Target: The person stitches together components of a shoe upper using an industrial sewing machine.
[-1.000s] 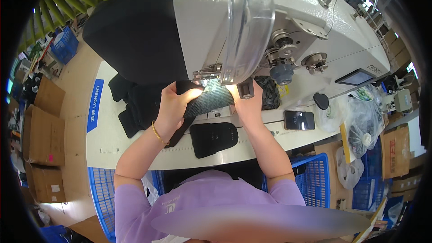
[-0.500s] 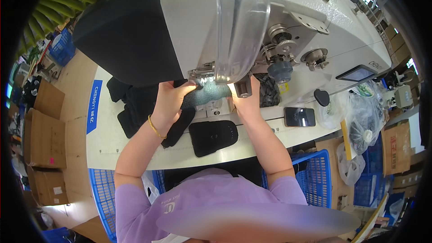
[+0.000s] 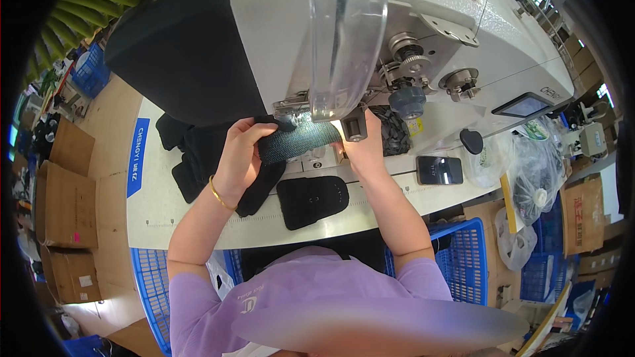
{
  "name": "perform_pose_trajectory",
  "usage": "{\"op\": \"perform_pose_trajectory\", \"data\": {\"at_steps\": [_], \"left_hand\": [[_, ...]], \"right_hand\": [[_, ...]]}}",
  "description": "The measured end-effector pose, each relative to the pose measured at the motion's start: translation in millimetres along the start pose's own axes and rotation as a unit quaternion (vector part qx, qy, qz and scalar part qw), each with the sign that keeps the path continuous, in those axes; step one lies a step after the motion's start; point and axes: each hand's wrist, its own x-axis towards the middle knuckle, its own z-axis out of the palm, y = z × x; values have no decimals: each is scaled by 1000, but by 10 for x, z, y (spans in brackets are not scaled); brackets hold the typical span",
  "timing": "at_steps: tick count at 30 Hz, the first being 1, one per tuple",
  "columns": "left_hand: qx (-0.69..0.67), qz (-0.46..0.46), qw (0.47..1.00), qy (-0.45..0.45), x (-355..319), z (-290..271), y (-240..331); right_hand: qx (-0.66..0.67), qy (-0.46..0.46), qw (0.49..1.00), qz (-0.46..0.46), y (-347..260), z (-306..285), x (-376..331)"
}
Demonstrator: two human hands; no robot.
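Head view | left hand (image 3: 239, 157) clamped on black mesh fabric piece (image 3: 299, 140), now pushed further under sewing machine (image 3: 397, 39) needle guard | right hand (image 3: 362, 145) closed on its right end | work has advanced into stitching position | spare black piece (image 3: 312, 199) lies on bench (image 3: 159, 211).

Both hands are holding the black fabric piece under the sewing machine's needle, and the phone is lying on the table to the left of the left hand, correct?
Not quite. The phone lies on the table to the right of the right hand, not left of the left hand. The rest stands: both hands hold the black fabric piece under the sewing machine. The head view shows it.
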Motion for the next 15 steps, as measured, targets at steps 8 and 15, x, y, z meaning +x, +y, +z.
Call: {"op": "perform_pose_trajectory", "data": {"at_steps": [8,15], "left_hand": [[73,-2,996,-45,-58,128,-16],[19,-108,986,-128,-441,22,-170]], "right_hand": [[-28,-5,999,36,-218,35,-155],[31,-20,998,56,-99,-5,-668]]}}
